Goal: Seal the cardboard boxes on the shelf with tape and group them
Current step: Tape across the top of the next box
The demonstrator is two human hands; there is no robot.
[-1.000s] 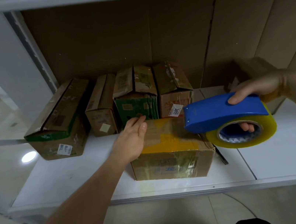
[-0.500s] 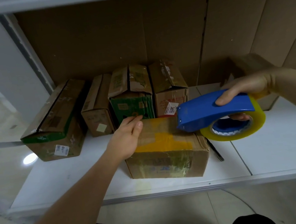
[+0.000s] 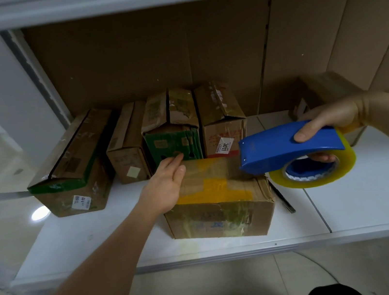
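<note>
A cardboard box with yellow tape across its top sits at the front of the white shelf. My left hand lies flat with straight fingers on the box's left top edge. My right hand grips a blue tape dispenser carrying a roll of clear yellowish tape. The dispenser's front end touches the right part of the box top. Behind stand several more boxes in a row, among them a long one, a green-fronted one and one with a white label.
Another cardboard box sits at the back right behind my right hand. A thin dark strip lies on the shelf beside the front box. Cardboard sheets line the back wall. The shelf's front edge runs just below the box.
The tape dispenser has slid left along the box top, its front end now on the right part of the lid. My left hand stays pressed on the box's left edge.
</note>
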